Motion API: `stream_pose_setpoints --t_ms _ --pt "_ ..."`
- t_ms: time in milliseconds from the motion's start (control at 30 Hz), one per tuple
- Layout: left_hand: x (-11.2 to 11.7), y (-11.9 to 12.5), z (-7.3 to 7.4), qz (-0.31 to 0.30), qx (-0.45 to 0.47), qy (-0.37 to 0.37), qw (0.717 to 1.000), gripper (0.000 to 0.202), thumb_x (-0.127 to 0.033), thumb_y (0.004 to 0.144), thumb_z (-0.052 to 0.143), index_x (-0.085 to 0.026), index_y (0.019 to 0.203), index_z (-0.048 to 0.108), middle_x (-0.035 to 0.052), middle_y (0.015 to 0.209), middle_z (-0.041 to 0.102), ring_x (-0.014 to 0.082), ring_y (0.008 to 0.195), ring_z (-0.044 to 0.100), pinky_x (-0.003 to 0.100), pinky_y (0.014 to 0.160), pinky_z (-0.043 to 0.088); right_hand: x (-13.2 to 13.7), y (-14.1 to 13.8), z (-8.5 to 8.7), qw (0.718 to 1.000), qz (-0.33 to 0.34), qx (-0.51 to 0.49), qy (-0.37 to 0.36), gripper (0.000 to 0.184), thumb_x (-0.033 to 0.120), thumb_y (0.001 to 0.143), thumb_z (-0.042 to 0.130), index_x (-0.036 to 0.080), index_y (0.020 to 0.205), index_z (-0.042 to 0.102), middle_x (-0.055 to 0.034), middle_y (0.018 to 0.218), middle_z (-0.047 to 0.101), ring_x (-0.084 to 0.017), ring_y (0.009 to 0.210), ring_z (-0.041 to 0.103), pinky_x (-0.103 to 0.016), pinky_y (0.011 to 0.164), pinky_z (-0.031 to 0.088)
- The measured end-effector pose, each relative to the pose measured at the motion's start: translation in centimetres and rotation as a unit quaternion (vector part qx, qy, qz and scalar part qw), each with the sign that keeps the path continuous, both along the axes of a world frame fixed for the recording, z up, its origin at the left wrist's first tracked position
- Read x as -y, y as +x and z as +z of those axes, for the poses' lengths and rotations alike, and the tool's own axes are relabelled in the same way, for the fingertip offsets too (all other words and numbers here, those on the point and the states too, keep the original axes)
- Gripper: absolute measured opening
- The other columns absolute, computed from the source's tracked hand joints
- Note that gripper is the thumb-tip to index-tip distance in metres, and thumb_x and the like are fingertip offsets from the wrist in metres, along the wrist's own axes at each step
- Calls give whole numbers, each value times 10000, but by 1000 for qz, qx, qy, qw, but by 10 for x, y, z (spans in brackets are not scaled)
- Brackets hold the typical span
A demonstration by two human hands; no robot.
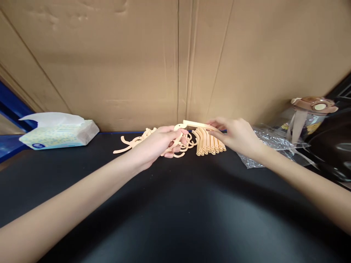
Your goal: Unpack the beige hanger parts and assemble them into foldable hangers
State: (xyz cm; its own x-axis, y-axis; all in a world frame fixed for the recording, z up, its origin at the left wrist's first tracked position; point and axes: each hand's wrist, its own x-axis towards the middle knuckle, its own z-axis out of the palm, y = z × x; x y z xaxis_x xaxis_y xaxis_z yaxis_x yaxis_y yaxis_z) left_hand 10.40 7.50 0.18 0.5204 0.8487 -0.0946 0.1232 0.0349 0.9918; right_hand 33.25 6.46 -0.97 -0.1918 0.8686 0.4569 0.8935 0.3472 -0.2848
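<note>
A beige folding hanger, partly unfolded, is held between my two hands above the black table. My left hand is closed around its hook end, with the thumb on top near the joint. At the far end of the straight arm, my right hand pinches it between thumb and fingers. Beneath my right hand lies a neat row of beige hanger arms, stacked side by side. A loose heap of curved beige hook pieces lies behind and beside my left hand, which partly hides it.
A tissue pack stands at the back left. Clear plastic bags lie to the right, by a bottle with a brown lid and a shiny dark brown object. Cardboard walls off the back of the black table.
</note>
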Motion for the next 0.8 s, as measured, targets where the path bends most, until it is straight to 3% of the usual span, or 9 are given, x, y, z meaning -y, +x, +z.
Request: stream_pose_setpoints --t_ms 100,200,367,433,500,633,700,800 --pt "7 5 1 -12 -31 -7 999 274 -320 844 537 -171 639 431 -40 613 356 39 436 204 202 403 86 5 -4 0 992 -12 129 10 252 394 914 465 242 943 663 -23 755 694 -177 646 603 -268 541 314" --pt "9 3 2 -29 -50 -17 998 356 -364 876 494 -177 610 349 -49 587 300 41 434 159 209 411 70 8 -6 -3 977 43 202 56 362 432 954 368 216 897 653 -51 738 675 -175 652 580 -276 545 279" --pt "4 0 -3 -46 -64 -26 997 319 -430 905 440 -198 693 392 -62 573 250 57 433 133 215 414 71 11 -12 -10 971 69 223 57 402 369 972 290 178 806 603 -51 602 601 -153 528 495 -293 530 252" --pt "5 3 -9 -14 -102 10 995 311 -442 919 397 -203 719 406 -60 564 261 70 430 182 218 418 112 13 -18 -11 984 80 159 3 414 353 967 285 176 725 570 -21 526 538 -131 461 440 -284 514 262" --pt "9 6 -16 26 -147 105 983 325 -438 935 345 -207 711 392 -49 559 296 92 447 262 230 440 175 14 -22 -10 990 107 29 -87 433 364 964 292 180 671 553 3 496 509 -115 445 433 -268 518 311" --pt "16 7 -17 84 -281 347 891 301 -387 948 322 -214 703 354 -33 547 361 131 482 327 272 509 202 4 -13 -6 921 125 -275 -246 345 401 919 404 173 784 624 30 484 484 -109 464 465 -246 500 367" --pt "12 2 -9 77 -325 399 854 317 -395 951 311 -212 706 394 -19 578 435 145 518 388 279 535 218 -7 0 -4 909 69 -347 -220 325 404 903 445 156 810 632 34 490 455 -89 438 414 -236 454 327" --pt "-7 -14 5 57 -347 408 842 361 -426 921 358 -194 707 534 22 752 569 170 667 519 275 599 295 -25 23 -2 929 -16 -360 -91 329 434 911 438 164 830 609 40 509 411 -82 433 382 -231 413 281"
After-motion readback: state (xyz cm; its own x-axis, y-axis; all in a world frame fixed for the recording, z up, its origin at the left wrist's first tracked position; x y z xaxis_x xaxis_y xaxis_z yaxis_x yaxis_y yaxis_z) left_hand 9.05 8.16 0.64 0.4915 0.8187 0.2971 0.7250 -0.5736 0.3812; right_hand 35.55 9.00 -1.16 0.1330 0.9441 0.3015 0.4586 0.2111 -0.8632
